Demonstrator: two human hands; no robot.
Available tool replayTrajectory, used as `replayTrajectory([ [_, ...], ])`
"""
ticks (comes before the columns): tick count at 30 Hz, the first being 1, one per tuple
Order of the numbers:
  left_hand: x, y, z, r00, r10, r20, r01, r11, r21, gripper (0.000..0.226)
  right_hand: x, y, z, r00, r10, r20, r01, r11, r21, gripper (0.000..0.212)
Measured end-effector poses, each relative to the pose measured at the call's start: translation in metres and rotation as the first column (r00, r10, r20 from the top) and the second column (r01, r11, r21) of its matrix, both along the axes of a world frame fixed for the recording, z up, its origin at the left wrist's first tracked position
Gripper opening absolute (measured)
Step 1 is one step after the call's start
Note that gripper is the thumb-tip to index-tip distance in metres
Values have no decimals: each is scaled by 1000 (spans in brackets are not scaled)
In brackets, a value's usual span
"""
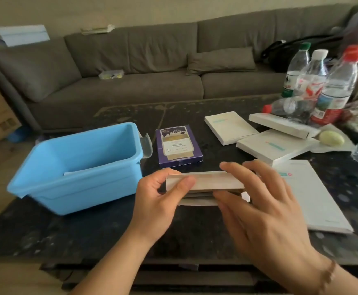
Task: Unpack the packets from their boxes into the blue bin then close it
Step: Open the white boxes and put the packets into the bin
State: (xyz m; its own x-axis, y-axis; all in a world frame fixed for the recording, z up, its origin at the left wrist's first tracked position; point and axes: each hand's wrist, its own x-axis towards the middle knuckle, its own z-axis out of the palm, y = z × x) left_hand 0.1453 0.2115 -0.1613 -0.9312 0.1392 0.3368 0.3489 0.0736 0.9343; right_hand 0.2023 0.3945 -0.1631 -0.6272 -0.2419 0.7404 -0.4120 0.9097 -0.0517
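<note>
Both hands work just above the near edge of the dark bench [195,228], the right hand [265,211] nearest the camera with its fingers spread and loose over the right end of a white box [203,180], not closed around it, while the left hand [154,201] has its grip clamped on the box's left end, thumb on the front face. Held level like this, the box seems to be braced by the left so the right can open it or draw out the thin layers showing beneath its lid; that is my reading, not something plainly shown. Left of the grip sits the blue bin [76,184], open and close by, likely so packets can be dropped straight in; a pale sheet or packet already shows inside. Its clear lid [147,145] leans behind the bin's far corner, presumably waiting for the closing step. Right of the hands lies a large flat white packet [314,199], and beyond it three more white boxes [274,145] waiting in a loose cluster. Just beyond the grip stands a purple box [178,145] with a label; its print, like the teal marks on the white boxes, is too small to read.
</note>
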Motion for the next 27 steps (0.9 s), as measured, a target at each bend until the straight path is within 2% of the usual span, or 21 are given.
replayTrajectory([
  [4,0,1,-1,1000,-5,-16,4,1000,-9,26,-3,-4,2,992,-64,109,62,998,20,25],
  [6,-1,2,-1,1000,2,3,-2,1000,6,22,-4,-7,5,979,-116,168,108,993,53,32],
  [12,-5,5,-5,1000,-12,5,12,1000,-9,21,-9,-12,-1,946,-200,255,174,977,122,38],
  [16,-5,3,-4,1000,17,-11,-18,1000,-14,21,-16,-7,-8,962,-160,221,131,981,141,39],
  [19,-4,1,-4,1000,9,-5,-9,999,-32,20,-14,-3,-9,983,-63,175,38,989,142,34],
  [23,-4,-3,-5,1000,-18,16,19,999,-32,21,-8,6,-12,993,110,31,-114,984,138,18],
  [27,-4,-9,-4,998,-35,58,38,998,-55,22,1,5,-10,975,187,-116,-173,978,117,24],
])
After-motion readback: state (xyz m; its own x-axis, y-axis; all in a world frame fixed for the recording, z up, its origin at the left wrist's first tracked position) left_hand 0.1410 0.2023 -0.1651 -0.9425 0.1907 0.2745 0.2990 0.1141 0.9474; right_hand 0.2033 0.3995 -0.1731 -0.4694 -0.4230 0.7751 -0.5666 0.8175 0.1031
